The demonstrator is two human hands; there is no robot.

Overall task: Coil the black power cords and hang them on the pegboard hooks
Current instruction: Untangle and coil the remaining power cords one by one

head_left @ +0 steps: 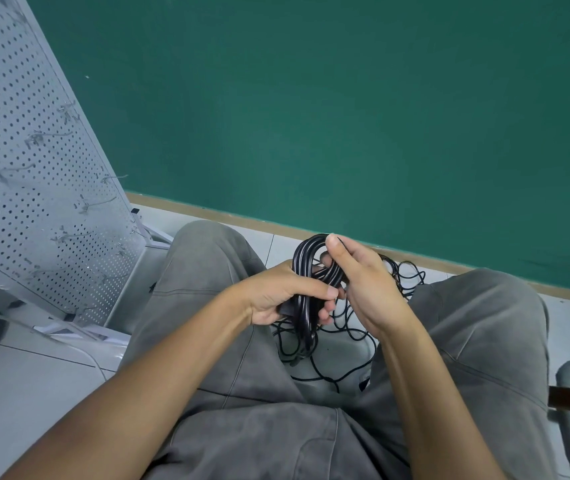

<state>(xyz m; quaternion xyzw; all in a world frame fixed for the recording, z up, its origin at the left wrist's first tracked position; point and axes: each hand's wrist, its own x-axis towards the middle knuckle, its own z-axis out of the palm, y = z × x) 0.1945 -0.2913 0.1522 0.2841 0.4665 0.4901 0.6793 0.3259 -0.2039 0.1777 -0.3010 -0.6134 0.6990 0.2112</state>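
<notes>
Both bare forearms reach forward over grey trousers. Left hand (276, 299) clamps a coiled black power cord (311, 271) mid-bundle; right hand (370, 285) pinches its top loop. Below the coil, loose black cords (342, 334) remain tangled. Left of the coil, the grey perforated pegboard (34, 168) carries none; hanging appears outstanding.

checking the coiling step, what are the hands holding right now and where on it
Both hands hold one coiled black power cord. The left hand wraps the bundle's middle; the right hand pinches its top loop. Loose cord trails to the floor.
</notes>
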